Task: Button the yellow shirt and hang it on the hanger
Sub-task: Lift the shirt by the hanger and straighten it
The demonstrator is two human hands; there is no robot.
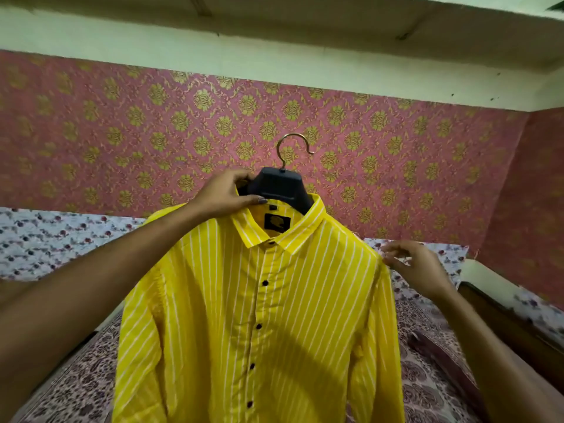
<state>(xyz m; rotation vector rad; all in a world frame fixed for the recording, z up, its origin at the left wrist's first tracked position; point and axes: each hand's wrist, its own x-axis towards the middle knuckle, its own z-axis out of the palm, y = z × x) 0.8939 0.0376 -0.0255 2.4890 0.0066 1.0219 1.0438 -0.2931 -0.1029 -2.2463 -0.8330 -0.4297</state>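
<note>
The yellow shirt (274,325) with thin white stripes hangs in front of me on a dark hanger (279,184) with a brass hook. Its dark buttons are closed down the front placket. My left hand (227,195) grips the hanger's left shoulder together with the collar, thumb over the collar edge, and holds the shirt up in the air. My right hand (415,267) hovers at the shirt's right shoulder seam. Its fingers are loosely spread and the fingertips just touch the fabric there.
A bed with a dark patterned cover (85,380) lies below the shirt, with a floral sheet (61,239) at the back. A pink and gold patterned wall (183,123) stands behind. A wooden bed edge (512,325) runs along the right.
</note>
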